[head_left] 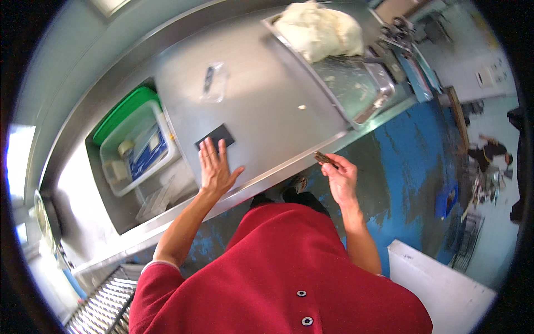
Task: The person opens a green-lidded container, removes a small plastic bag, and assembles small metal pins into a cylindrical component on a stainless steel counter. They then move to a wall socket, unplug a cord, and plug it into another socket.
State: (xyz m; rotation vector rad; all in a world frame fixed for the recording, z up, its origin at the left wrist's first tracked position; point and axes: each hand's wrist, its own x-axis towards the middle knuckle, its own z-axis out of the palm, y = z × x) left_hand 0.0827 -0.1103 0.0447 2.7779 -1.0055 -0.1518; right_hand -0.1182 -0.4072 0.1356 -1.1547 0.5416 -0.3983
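Note:
My left hand (214, 167) is over the steel counter (250, 72), its fingers stretched out. The fingertips rest on a thin black square sheet (223, 135). In my right hand (341, 178), a small, narrow, dark metallic object (324, 160) is pinched between thumb and fingers, past the counter's front edge; its exact kind is too small to make out. Farther back on the counter lies a clear plastic package (215, 83) with a dark strip in it.
At left, a sink (133, 220) holds a clear plastic tub (119, 181) and a green container (128, 108). A steel tray (384, 92) bears a large pale dough mass (320, 30). A white box-like surface (434, 278) stands at my right. Another person (489, 150) is far right.

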